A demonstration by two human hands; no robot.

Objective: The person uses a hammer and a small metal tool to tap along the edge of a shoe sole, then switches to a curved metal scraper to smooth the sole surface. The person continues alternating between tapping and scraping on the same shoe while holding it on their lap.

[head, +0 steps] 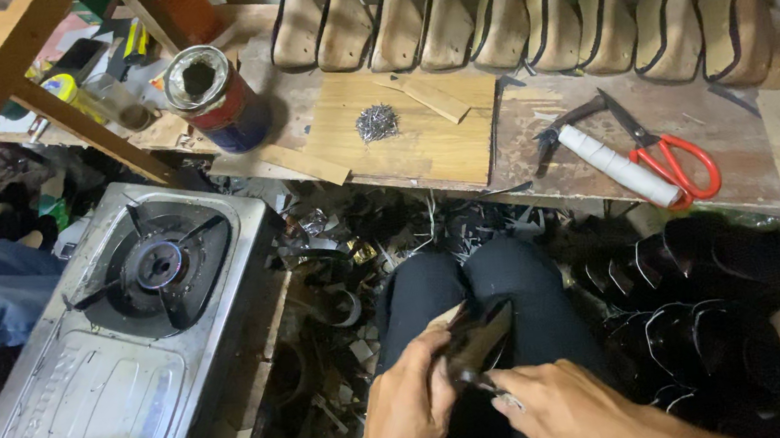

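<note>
Here your left hand [408, 410] clamps a dark shoe piece [480, 340] over your lap for steadiness; right hand [564, 408] pinches its lower edge; gas stove [123, 344] at nine o'clock.

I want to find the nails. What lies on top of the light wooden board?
A small heap of nails lies on the wooden board, and a thin wood strip. The bench beneath is covered.
</note>
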